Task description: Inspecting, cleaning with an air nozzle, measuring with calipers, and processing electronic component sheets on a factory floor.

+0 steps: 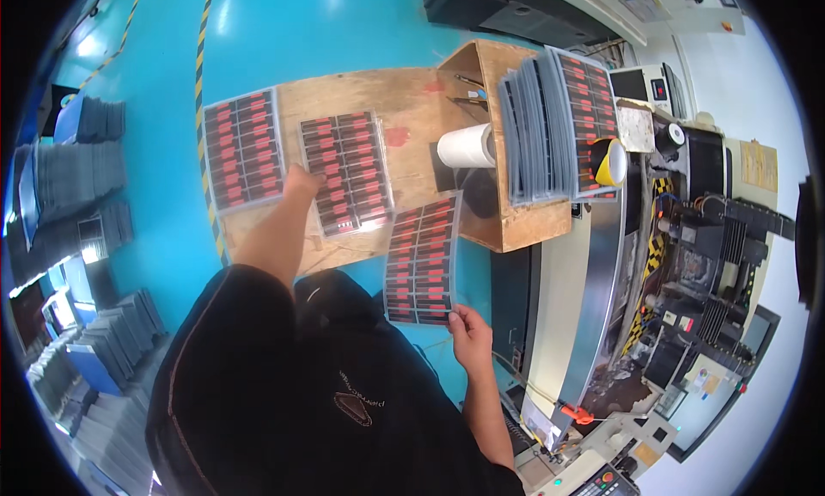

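Note:
My right hand [471, 334] pinches the lower corner of a clear plastic tray [421, 260], which tilts off the near edge of the wooden table. Rows of black and red pieces fill this tray. My left hand [302, 185] is at the left edge of a middle tray [346, 171] with similar pieces, its fingers curled and partly hidden. A few pale spots show near that tray's lower end. Left of this hand lies another filled tray [244, 150], flat on the wooden table [344, 88].
At the table's right, a wooden box [524, 229] bears a row of upright trays [537, 126]. Beside them are a white roll [466, 146] and a yellow tape roll [611, 162]. Machinery [687, 281] stands right; stacked grey trays [77, 169] line the left.

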Motion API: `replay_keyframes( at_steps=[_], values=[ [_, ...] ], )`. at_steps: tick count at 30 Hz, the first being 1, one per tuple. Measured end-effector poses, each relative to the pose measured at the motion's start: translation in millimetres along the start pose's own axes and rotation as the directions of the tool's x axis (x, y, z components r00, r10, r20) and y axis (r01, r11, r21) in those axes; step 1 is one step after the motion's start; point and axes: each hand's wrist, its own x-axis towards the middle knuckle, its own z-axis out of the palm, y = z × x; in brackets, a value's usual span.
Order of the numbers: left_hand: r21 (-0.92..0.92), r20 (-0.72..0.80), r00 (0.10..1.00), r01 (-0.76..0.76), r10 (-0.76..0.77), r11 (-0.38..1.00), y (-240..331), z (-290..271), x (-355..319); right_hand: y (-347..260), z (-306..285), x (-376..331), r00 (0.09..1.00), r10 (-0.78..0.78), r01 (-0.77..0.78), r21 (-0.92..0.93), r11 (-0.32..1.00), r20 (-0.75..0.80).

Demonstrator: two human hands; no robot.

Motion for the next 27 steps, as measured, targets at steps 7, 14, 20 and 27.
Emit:
replay_keyframes(
  at_steps=[7, 14, 20, 27],
  values=[
    [-0.524, -0.053, 0.918, -0.361, 0.393, 0.772, 24.1, -128.6, -27.5, 10.7, 13.5, 24.0, 0.993, -0.073, 0.055, 0.194, 0.98, 0.088],
    [-0.908, 0.1, 0.834, -0.147, 0.543, 0.393, 68.1, -208.8, -156.6, 126.5, 27.9, 35.4, 0.996, 0.04, -0.053, 0.179, 0.982, 0.074],
    [-0.954, 0.293, 0.655, 0.157, 0.696, 0.254, 113.2, -140.1, -288.0, 348.6, 5.1, -75.9, 0.95, 0.206, -0.135, -0.285, 0.949, 0.235],
    [-0.817, 0.538, 0.251, 0.388, 0.804, 0.426, 163.4, -40.8, -465.3, 365.9, -81.1, -173.8, 0.805, 0.457, -0.547, 0.175, 0.819, 0.378]
  ],
)
